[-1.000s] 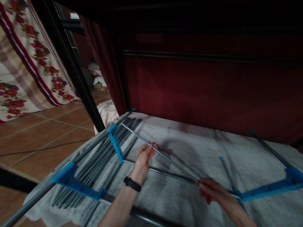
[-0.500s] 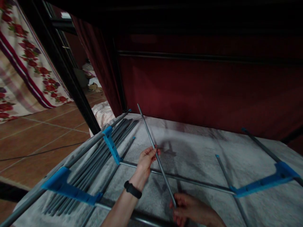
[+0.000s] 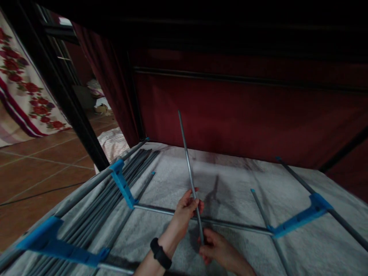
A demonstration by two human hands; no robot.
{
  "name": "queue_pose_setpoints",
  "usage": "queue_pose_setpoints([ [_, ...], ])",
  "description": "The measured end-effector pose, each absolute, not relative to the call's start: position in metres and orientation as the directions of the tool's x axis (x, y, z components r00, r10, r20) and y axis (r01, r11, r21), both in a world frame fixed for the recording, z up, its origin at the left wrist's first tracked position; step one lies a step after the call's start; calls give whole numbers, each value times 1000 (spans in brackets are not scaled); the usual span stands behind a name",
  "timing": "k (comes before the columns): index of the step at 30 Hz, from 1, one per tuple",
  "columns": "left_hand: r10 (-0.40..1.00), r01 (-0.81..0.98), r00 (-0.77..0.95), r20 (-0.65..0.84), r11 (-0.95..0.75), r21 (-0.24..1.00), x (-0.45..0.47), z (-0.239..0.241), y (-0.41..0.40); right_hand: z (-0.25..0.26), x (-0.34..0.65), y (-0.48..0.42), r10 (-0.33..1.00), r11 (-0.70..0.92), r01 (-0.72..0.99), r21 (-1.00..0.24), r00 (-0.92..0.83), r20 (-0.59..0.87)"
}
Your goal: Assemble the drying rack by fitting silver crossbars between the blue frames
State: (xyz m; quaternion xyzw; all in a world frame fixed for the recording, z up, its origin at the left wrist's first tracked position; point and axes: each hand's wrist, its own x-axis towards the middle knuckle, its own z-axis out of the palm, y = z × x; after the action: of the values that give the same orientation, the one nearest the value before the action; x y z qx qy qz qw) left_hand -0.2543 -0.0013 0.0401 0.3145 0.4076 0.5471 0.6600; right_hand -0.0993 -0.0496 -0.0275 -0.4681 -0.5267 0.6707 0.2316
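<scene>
A thin grey metal tube [image 3: 188,161] is held up at a slant, its far end raised above the bed-like surface. My left hand [image 3: 188,209], with a black band on the wrist, grips the tube below its middle. Close to the near end, my right hand [image 3: 215,249] has its fingers closed around the tube. Under both hands lies a frame of grey tubes, with a crossbar [image 3: 155,209] joined to blue plastic brackets. One blue bracket [image 3: 123,184] is at the left, another [image 3: 61,243] at the near left, and a third [image 3: 301,216] at the right.
Several loose grey tubes [image 3: 109,199] lie bundled at the left on the pale grey blanket [image 3: 230,168]. A black post [image 3: 60,88] rises at the left, and a dark red cloth [image 3: 244,115] hangs behind. Tiled floor [image 3: 48,165] and a cable lie beyond the left edge.
The tube has swung more upright, and its far end is higher. My left hand now grips nearer the tube's lower end, closer to my right hand. The view has shifted slightly right.
</scene>
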Motion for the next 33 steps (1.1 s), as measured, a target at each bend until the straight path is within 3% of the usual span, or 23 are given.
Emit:
queue_pose_setpoints([
  [8,989,-433,47,-142,148,889,-256,37,1,-42,-101,-46,802,-288,254,-923,-463,-377],
  [23,992,-357,-65,-111,81,931,-265,33,10,-41,-96,-46,822,-313,168,-935,-445,-355],
  [33,991,-186,-110,-72,50,981,-268,39,10,6,-76,-41,832,-344,-50,-937,-479,-280],
])
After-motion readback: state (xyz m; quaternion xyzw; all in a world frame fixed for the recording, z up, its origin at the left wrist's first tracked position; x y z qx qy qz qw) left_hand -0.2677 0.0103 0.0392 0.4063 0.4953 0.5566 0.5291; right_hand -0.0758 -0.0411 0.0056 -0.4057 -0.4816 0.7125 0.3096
